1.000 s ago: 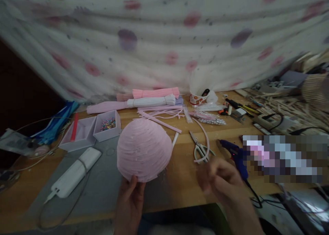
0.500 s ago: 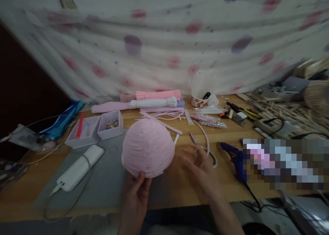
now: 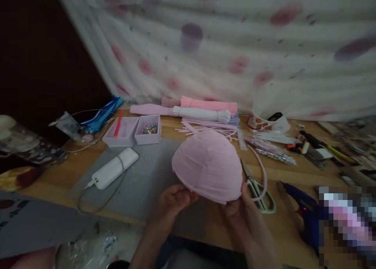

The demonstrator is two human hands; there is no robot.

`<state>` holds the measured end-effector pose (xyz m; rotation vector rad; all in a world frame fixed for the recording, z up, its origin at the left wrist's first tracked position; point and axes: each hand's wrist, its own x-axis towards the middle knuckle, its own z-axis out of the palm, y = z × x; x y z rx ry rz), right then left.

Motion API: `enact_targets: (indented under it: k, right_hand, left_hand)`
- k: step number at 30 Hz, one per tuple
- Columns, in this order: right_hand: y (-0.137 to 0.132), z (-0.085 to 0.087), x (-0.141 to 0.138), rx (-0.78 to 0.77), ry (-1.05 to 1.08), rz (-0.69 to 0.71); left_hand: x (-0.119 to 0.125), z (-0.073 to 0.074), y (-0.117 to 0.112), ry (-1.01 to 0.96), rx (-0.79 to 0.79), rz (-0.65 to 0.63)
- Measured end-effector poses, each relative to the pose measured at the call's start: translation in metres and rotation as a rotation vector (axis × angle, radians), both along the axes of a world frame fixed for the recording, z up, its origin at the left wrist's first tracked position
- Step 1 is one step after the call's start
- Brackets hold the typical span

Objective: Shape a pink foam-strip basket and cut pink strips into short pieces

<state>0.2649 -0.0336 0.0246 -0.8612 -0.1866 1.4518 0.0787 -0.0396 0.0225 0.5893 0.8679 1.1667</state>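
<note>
A pale pink dome [image 3: 208,165], covered in layered strips, is held tilted above the table's front part. My right hand [image 3: 242,208] grips its lower right rim, with the thumb on the outside and the other fingers partly hidden beneath. At the lower left rim, my left hand [image 3: 178,198] has its curled fingers against the edge, their tips partly under it. Scissors [image 3: 257,190] with pale green handles lie just beyond my right hand. A loose pink strip [image 3: 264,169] curves around them.
A blue glue gun [image 3: 305,206] lies at right. A white power bank [image 3: 116,169] with a cable rests on the grey mat [image 3: 155,163]. Behind are a box of beads [image 3: 148,129], a box with a red stick [image 3: 122,131], and pipe-cleaner bundles [image 3: 202,112].
My right hand has come in from the right and taken the dome's right rim. My left hand has shifted to the left rim. The dome has tilted, and the view has turned left.
</note>
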Motion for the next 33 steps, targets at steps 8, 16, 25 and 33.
enact_targets:
  k: [8,16,25,33]
  right_hand:
    - [0.004,0.013,-0.012,0.015,0.003,-0.04]
    - [-0.001,0.024,-0.016,-0.016,0.112,0.053]
    - [-0.003,0.012,-0.015,-0.008,0.035,0.049]
    - [-0.004,0.015,-0.017,-0.012,0.098,0.012]
  left_hand:
    - [0.01,0.012,-0.002,0.257,-0.02,-0.07]
    - [0.017,0.019,-0.001,0.692,0.131,0.036]
    - [0.008,0.007,-0.001,0.667,0.393,0.511]
    - [0.027,0.009,0.007,0.566,0.384,0.658]
